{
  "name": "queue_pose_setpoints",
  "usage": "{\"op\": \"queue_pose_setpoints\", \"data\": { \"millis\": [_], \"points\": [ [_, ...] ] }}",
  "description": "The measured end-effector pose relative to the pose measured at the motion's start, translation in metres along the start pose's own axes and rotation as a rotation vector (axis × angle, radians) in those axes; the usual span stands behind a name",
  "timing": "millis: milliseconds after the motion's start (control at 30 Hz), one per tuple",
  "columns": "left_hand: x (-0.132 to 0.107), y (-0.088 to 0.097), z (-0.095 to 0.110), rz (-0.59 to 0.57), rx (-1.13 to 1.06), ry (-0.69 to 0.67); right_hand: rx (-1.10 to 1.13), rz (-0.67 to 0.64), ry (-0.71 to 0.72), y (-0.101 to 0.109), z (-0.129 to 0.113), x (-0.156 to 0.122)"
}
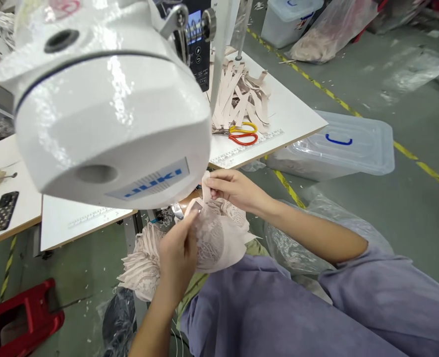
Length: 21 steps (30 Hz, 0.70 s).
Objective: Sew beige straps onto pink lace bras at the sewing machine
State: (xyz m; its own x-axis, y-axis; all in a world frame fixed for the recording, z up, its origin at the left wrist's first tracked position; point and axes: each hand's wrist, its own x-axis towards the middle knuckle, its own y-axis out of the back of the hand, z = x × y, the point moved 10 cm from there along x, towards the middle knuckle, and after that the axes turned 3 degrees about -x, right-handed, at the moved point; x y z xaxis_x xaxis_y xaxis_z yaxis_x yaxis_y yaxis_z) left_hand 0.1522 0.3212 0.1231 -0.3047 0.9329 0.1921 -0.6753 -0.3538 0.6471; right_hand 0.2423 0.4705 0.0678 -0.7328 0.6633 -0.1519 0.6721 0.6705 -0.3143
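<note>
Below the head of a white sewing machine point(119, 124), my left hand point(178, 250) is closed on a pale pink lace garment piece point(214, 243), thumb on top near its upper edge. My right hand point(238, 188) pinches a narrow pale fabric strip point(205, 188) between thumb and fingertips, just above the lace piece. The strip runs down to the edge of the piece; whether they are joined I cannot tell. The needle area is hidden behind the machine head. A bunch of similar lace pieces point(143, 263) hangs to the left of my left hand.
Scissors point(244, 134) with red and yellow handles lie on the white table point(297, 116) beside a pile of fabric strips point(240, 94). A phone point(4, 211) rests at left. Lidded plastic bins point(368, 144), clear plastic bags and a red stool point(22, 317) are on the floor.
</note>
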Motion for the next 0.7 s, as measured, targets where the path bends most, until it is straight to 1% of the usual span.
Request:
{"op": "queue_pose_setpoints", "data": {
  "millis": [33,100,167,200,267,333,400,500,700],
  "points": [
    [0.006,0.005,-0.003,-0.008,-0.041,0.063,-0.052,-0.014,0.002,0.001,-0.001,0.008],
    [0.013,0.008,-0.007,-0.052,-0.111,0.167,-0.154,-0.03,0.007,0.0,-0.002,0.021],
    [0.016,0.009,-0.009,-0.091,-0.141,0.222,-0.255,-0.023,0.041,-0.002,-0.008,0.029],
    [0.017,0.009,-0.01,-0.101,-0.148,0.237,-0.314,-0.007,0.082,-0.004,-0.014,0.032],
    [0.017,0.01,-0.012,-0.12,-0.148,0.262,-0.438,0.037,0.209,-0.009,-0.031,0.034],
    [0.017,0.011,-0.014,-0.135,-0.145,0.268,-0.537,0.065,0.328,-0.016,-0.046,0.034],
    [0.016,0.01,-0.013,-0.158,-0.148,0.258,-0.612,0.07,0.384,-0.023,-0.054,0.036],
    [0.015,0.01,-0.01,-0.19,-0.153,0.238,-0.681,0.044,0.393,-0.031,-0.057,0.039],
    [0.019,0.01,-0.005,-0.221,-0.131,0.19,-0.697,-0.073,0.414,-0.037,-0.055,0.047]
  ]
}}
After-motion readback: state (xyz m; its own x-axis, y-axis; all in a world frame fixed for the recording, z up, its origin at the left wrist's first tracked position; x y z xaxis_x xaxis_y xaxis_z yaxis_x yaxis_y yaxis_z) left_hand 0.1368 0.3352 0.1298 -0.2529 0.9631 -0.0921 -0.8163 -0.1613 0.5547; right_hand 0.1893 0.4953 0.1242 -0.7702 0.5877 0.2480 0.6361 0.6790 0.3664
